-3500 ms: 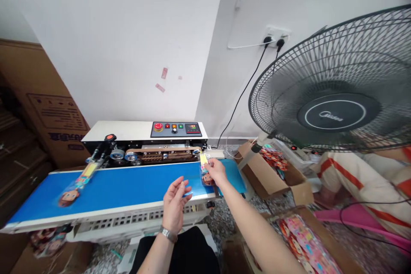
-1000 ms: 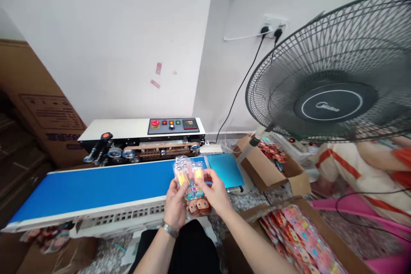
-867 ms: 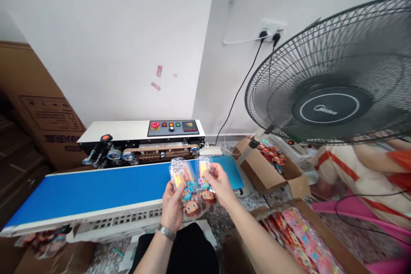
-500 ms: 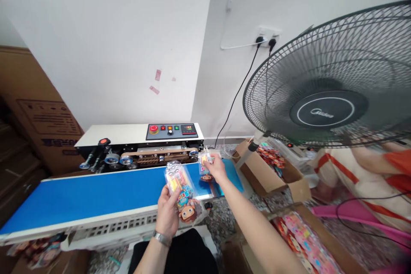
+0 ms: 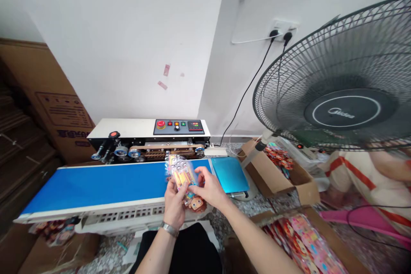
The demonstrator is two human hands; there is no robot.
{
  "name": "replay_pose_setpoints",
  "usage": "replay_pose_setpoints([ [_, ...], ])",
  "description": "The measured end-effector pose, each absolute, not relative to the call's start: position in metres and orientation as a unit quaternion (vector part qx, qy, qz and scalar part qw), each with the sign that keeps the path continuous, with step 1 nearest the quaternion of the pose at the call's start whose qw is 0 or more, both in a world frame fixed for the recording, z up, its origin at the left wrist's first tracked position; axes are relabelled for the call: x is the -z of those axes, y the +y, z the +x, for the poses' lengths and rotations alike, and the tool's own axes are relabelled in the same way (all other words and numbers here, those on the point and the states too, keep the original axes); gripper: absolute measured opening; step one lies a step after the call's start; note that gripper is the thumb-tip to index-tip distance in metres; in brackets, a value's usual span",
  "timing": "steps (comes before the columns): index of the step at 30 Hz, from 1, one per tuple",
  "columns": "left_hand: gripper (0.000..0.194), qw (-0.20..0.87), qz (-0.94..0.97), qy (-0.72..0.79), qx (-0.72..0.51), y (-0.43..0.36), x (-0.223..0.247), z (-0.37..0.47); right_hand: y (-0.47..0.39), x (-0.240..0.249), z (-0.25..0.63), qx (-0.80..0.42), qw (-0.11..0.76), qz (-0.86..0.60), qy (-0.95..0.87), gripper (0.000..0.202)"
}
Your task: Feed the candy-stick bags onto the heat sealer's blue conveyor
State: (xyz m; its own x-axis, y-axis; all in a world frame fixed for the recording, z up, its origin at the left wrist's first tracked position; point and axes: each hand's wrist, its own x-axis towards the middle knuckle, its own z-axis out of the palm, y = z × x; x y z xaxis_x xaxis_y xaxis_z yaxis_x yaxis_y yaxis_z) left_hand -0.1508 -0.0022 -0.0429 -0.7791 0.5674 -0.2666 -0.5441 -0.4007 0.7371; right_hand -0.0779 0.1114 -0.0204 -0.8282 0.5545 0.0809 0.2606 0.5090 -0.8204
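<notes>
Packets of clear plastic (image 5: pixel 182 174) with yellow contents are pinched in the left hand (image 5: pixel 174 206), seemingly by one side so the other is free for the curled right hand (image 5: pixel 211 187); whether anything's gripped there can't be told. They're held over a flat blue conveyor belt (image 5: pixel 112 186), backed by a white-topped machine (image 5: pixel 128 127) and plain white wall (image 5: pixel 112 43).
</notes>
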Motion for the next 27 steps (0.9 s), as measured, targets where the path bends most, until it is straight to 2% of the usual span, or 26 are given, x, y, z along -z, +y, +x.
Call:
replay_pose_setpoints([
  [4, 0.036, 0.353, 0.015, 0.413, -0.839, -0.003, 0.035, -0.149, 0.114, 0.023, -0.078, -0.478, 0.181, -0.251, -0.822, 0.036],
  [8, 0.041, 0.324, 0.001, 0.438, -0.839, -0.003, 0.040, -0.151, 0.120, 0.026, -0.077, -0.535, 0.225, -0.244, -0.777, 0.020],
  [10, 0.042, 0.311, -0.011, 0.438, -0.844, -0.003, 0.044, -0.153, 0.127, 0.029, -0.077, -0.581, 0.260, -0.256, -0.728, 0.021],
  [14, 0.041, 0.311, -0.029, 0.435, -0.844, -0.004, 0.049, -0.155, 0.154, 0.038, -0.077, -0.638, 0.307, -0.331, -0.623, 0.034],
  [18, 0.041, 0.320, -0.028, 0.426, -0.846, -0.005, 0.048, -0.156, 0.178, 0.049, -0.084, -0.629, 0.327, -0.388, -0.589, 0.041],
  [21, 0.043, 0.324, -0.021, 0.421, -0.847, -0.005, 0.047, -0.156, 0.186, 0.056, -0.092, -0.607, 0.307, -0.398, -0.616, 0.036],
  [27, 0.042, 0.323, -0.014, 0.421, -0.847, -0.005, 0.047, -0.155, 0.198, 0.066, -0.091, -0.484, 0.257, -0.464, -0.696, 0.027],
])
